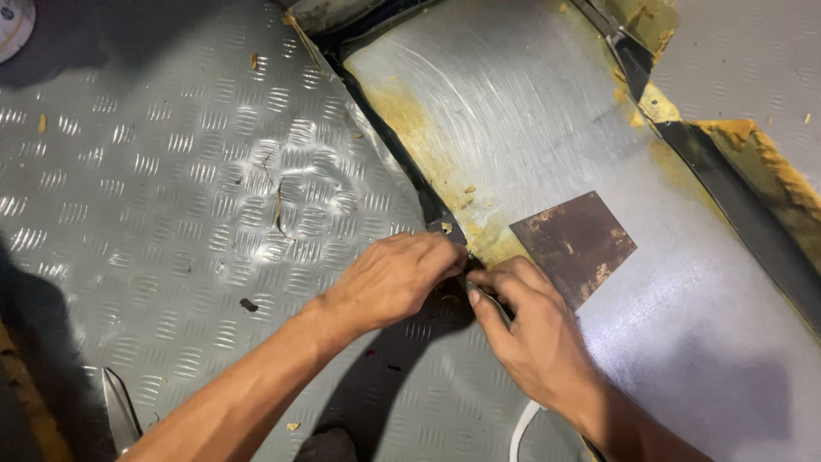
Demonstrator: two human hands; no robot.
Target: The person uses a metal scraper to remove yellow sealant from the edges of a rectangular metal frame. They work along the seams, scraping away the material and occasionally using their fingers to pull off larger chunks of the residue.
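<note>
My left hand point(395, 278) and my right hand point(523, 329) meet at a black rubber strip point(402, 158) that runs along the seam between the ribbed metal floor plate point(171, 188) and a smooth metal panel point(547, 128). The fingers of both hands pinch the strip's near end, which they mostly hide. A rusty brown scraper blade point(575, 244) lies flat on the smooth panel, touching my right hand's knuckles; whether that hand grips its handle is hidden. Yellow glue residue point(410, 120) stains the panel beside the strip.
A second black strip with yellow residue point(753, 214) runs along the panel's right edge. A pointed metal blade point(118, 411) lies at the lower left. Small yellow crumbs dot the ribbed plate. A round white object point(13, 26) shows at the top left corner.
</note>
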